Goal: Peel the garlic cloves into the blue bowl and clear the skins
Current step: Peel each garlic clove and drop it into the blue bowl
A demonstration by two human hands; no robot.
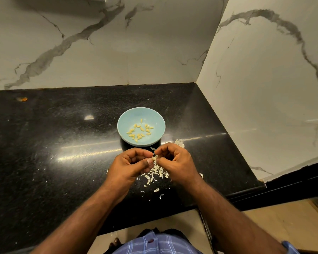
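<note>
The blue bowl [125, 120] stands on the black counter and holds several peeled yellow garlic cloves [140, 130]. Just in front of it, both hands meet above the counter. My left hand [129, 166] pinches a small garlic clove [154, 158] between thumb and fingers. My right hand [176, 162] has its fingertips curled onto the same clove at its skin. A pile of white garlic skins [157, 174] lies on the counter under and between the hands, with stray flakes [156, 190] nearer the front edge. A white papery clump [179, 142] lies behind my right hand.
The black granite counter [53, 143] runs left; its front edge [246, 192] is close to my body. Marble walls [117, 52] close the back and right side. A small orange speck [22, 99] lies far left at the back.
</note>
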